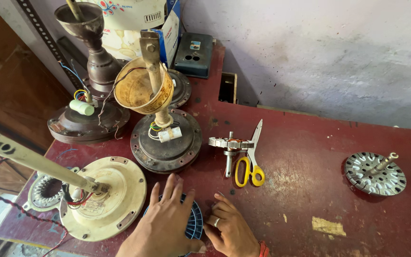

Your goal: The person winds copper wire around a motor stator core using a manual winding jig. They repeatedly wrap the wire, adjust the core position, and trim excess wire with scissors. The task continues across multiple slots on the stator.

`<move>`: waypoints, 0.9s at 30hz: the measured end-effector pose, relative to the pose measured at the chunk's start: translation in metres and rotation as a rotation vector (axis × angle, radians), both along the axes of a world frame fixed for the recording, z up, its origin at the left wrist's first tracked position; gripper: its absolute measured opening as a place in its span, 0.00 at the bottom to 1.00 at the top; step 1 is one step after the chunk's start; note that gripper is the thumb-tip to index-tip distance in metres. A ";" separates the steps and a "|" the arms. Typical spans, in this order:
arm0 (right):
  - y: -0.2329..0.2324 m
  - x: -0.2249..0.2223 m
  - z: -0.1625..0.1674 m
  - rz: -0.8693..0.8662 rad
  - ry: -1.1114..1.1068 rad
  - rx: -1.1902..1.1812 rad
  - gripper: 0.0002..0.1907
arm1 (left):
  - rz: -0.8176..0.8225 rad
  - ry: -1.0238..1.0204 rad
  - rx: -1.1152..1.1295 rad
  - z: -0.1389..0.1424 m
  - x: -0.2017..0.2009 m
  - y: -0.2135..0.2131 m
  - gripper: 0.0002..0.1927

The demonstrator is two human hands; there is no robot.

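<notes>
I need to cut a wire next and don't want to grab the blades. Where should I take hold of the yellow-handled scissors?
Take the scissors by the yellow loops, which lie at the near end, pointing toward you; the blades point away, toward the wall. Come from the near side, probably with the right hand, which is closest. The stator with its shaft lies close against their left.

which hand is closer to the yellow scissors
Right. The right hand lies just below the yellow-handled scissors, fingers apart from the handles. The left hand rests on the blue ribbed disc, further left.
</notes>
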State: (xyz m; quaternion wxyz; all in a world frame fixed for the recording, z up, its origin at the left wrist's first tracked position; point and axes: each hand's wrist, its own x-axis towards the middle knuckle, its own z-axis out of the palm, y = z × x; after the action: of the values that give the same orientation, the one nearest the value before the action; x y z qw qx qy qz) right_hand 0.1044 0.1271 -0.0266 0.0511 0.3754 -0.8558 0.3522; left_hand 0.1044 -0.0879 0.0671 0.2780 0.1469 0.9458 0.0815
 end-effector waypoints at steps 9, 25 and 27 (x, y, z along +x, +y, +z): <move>0.000 0.001 0.004 0.063 0.002 -0.025 0.04 | -0.116 0.185 0.169 0.001 0.003 0.002 0.59; 0.001 0.002 -0.004 0.114 -0.027 0.006 0.05 | -0.138 0.053 0.094 0.010 -0.003 0.006 0.50; 0.000 0.003 -0.003 0.131 -0.019 0.008 0.05 | -0.355 0.164 0.142 0.009 -0.008 0.009 0.50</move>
State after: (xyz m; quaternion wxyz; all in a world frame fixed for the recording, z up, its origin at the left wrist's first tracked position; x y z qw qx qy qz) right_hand 0.1070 0.1267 -0.0296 0.0183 0.4275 -0.8312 0.3550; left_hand 0.0964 -0.0785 0.0764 0.1989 0.3364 0.9165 0.0854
